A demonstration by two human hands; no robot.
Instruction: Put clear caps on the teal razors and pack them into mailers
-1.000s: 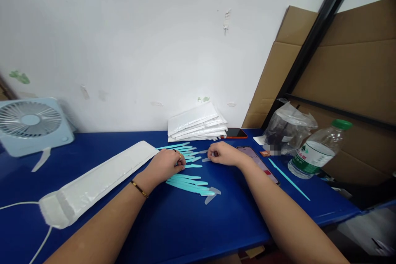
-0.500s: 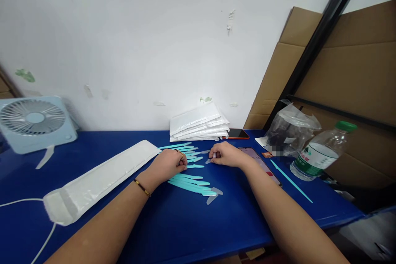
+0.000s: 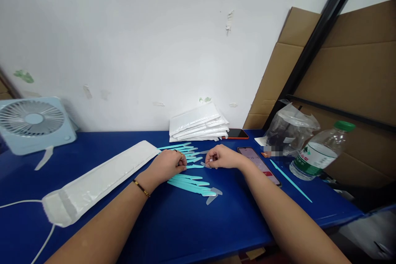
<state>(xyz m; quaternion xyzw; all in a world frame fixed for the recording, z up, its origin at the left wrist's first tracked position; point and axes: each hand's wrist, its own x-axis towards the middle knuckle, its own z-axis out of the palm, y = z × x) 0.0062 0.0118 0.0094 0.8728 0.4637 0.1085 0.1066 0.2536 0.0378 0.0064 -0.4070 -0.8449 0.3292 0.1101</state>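
Teal strips [image 3: 190, 183] lie between phone [image 3: 259, 165] and envelope [image 3: 99, 179]; left hand [image 3: 167, 164] and right hand [image 3: 221, 157] each pinch one.

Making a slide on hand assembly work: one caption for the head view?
Both hands handle turquoise plastic sticks on a blue table, beside white padded envelopes.

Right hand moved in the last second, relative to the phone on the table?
Yes. The right hand has shifted slightly left, away from the phone and toward the left hand, pinching a small clear piece.
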